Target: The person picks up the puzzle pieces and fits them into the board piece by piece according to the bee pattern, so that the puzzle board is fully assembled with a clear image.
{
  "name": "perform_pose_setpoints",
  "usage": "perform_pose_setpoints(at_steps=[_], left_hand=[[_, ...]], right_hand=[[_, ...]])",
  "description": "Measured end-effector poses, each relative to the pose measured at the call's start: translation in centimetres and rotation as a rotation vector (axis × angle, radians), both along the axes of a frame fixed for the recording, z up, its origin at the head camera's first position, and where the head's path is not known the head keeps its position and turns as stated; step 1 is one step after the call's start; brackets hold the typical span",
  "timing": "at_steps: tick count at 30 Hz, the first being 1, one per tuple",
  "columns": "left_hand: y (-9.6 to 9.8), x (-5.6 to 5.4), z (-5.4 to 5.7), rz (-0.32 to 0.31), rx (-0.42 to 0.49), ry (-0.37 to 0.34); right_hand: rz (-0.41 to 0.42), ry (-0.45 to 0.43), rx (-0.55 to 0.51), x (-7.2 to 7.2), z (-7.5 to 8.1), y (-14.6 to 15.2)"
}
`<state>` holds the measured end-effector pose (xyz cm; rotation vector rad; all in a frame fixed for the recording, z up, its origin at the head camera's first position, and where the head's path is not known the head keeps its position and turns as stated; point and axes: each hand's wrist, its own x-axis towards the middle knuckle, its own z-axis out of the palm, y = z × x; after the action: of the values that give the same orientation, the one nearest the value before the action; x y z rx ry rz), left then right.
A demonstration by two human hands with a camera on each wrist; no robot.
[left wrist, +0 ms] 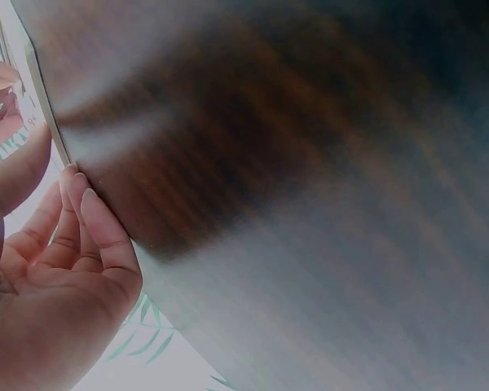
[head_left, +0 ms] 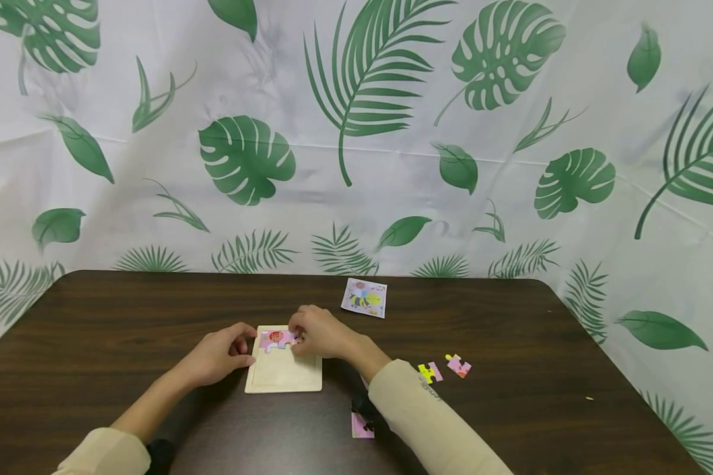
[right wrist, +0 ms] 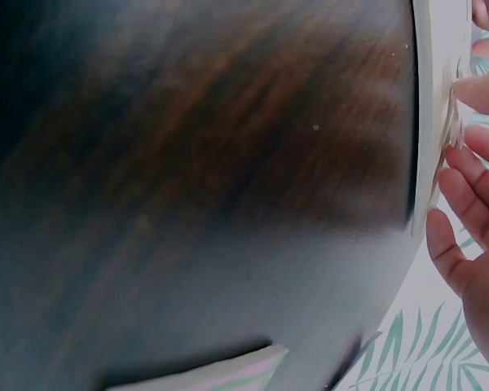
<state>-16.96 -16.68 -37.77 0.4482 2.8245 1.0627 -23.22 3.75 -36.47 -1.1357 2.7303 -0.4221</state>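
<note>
A square wooden puzzle board (head_left: pixel 286 379) lies on the table, its top left filled by a pink puzzle piece with a red patch (head_left: pixel 271 338). My left hand (head_left: pixel 216 356) rests at the board's left edge; in the left wrist view its thumb and fingertips touch the rim. At the board's top right, my right hand (head_left: pixel 321 332) pinches another pink puzzle piece (head_left: pixel 298 339) beside the first one. Thumb and fingers of the right hand (right wrist: pixel 482 236) mostly cover that piece. Bare wood shows across the board's lower part.
A bee picture card (head_left: pixel 364 298) lies behind the board on the dark brown table (head_left: pixel 154 303). To the right are a yellow-and-pink piece (head_left: pixel 430 373) and a pink piece (head_left: pixel 459 365). Another pink piece (head_left: pixel 362 426) is partly under the right wrist's strap. A leaf-print curtain (head_left: pixel 380 198) hangs behind.
</note>
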Motion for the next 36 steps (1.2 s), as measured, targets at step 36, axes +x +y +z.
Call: perform_pose_setpoints(at_steps=[36], left_hand=[[-0.16,-0.13,0.05,-0.017,0.000,0.005]], right_hand=[[0.029,-0.058,-0.096,-0.48,-0.47,0.20]])
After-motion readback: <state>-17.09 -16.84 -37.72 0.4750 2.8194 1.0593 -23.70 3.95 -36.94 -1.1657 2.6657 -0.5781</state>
